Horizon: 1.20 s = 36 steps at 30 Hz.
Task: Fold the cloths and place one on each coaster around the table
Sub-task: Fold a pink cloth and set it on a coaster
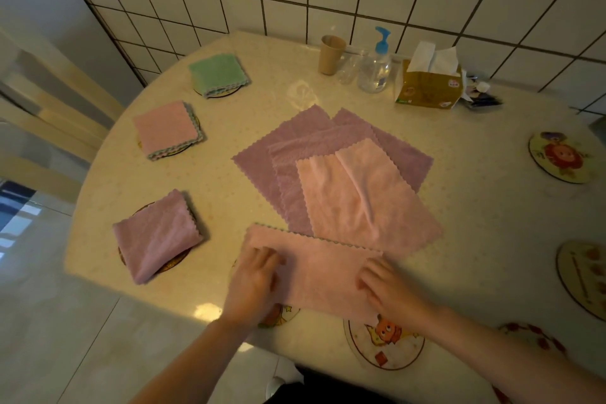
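Head view: the half-folded pink cloth (314,272) lies long-axis 9-to-3 o'clock, left hand (254,285) and right hand (388,292) pressing flat, unclenched, on opposite ends, equally near.

Half-folded pink cloth (323,275) lies flat at table's near edge.

Centre blocked by spread cloths (331,170); right-side surface (475,207) left bare up to empty coasters (561,157).
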### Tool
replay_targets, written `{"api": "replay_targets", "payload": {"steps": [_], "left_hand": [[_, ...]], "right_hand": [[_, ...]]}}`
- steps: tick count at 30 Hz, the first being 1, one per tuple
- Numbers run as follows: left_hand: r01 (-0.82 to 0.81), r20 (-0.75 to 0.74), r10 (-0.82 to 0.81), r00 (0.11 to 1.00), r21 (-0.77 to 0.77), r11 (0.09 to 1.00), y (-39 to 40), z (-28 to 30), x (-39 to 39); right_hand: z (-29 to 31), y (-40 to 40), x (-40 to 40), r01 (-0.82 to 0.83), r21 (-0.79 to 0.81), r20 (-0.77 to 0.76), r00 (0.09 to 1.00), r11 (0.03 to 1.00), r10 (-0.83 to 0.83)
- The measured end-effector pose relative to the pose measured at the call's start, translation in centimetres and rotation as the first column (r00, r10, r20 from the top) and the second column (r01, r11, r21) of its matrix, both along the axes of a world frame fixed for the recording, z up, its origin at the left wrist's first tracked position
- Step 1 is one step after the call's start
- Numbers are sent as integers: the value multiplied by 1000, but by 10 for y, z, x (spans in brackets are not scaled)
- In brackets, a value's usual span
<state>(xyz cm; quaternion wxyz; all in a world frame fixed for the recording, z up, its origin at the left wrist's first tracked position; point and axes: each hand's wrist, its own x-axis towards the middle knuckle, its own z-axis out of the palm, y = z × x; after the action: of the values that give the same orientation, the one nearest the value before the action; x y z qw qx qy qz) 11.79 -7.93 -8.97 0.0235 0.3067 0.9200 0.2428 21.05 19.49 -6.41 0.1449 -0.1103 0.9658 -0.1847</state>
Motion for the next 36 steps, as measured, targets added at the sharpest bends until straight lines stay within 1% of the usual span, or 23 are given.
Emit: {"api": "replay_targets", "payload": {"steps": [2,4,5,8,10,11,14,16,17,20,24,26,28,30,31,32,33,34,35,36], "left_hand": [[173,-3,-173,985,20,985,3,-3,27],[245,-41,-246,968,-19,969,5,-11,48],[247,-57,-249,967,-48,968,4,-15,56],[211,-74,-226,971,-164,963,-6,-26,76],[199,-35,-213,977,-228,953,-11,-27,84],[190,-11,-200,980,-256,948,-11,-26,85],[157,51,-148,988,-318,935,-10,-22,96],[141,73,-124,990,-332,933,-7,-23,101],[126,73,-108,991,-336,934,-4,-23,103],[35,29,-27,999,-322,946,11,-15,104],[-81,-8,81,997,-243,967,48,5,101],[-142,29,151,988,-205,968,68,5,100],[-191,91,210,973,-183,964,72,2,99],[-260,118,282,952,-174,950,80,-3,101],[-274,151,301,942,-175,946,82,-1,102],[-283,180,314,932,-178,942,83,2,102],[-297,214,332,919,-181,938,84,4,104],[-308,245,344,907,-173,936,84,4,105],[-326,273,356,894,-148,934,84,3,108],[-347,291,367,884,-119,930,84,3,110]], "right_hand": [[-4,-10,17,-106,8,-15,994,994,106],[-6,-18,31,-159,55,-11,987,986,160],[-6,-21,36,-173,86,1,985,981,173],[-6,-25,48,-172,247,42,985,953,167],[-4,-27,50,-187,270,147,978,944,151],[-3,-27,49,-193,268,175,973,944,150],[0,-38,50,-186,330,148,978,926,144],[0,-42,49,-179,344,120,982,922,146],[-1,-42,47,-184,337,116,981,923,153],[2,-35,37,-196,274,8,980,942,201],[21,-29,14,-294,83,-55,953,952,299],[35,-26,3,-321,-39,-13,947,946,320],[47,-24,-7,-291,-154,15,955,944,296],[53,-9,-25,-315,-198,8,947,928,322],[53,-3,-37,-357,-171,-41,934,918,356],[51,3,-52,-409,-105,-79,912,907,402],[49,7,-68,-471,-17,-75,880,882,469],[45,8,-81,-533,75,-31,844,843,536],[40,7,-94,-602,164,36,795,781,605],[34,5,-107,-679,230,77,727,698,682]]}}
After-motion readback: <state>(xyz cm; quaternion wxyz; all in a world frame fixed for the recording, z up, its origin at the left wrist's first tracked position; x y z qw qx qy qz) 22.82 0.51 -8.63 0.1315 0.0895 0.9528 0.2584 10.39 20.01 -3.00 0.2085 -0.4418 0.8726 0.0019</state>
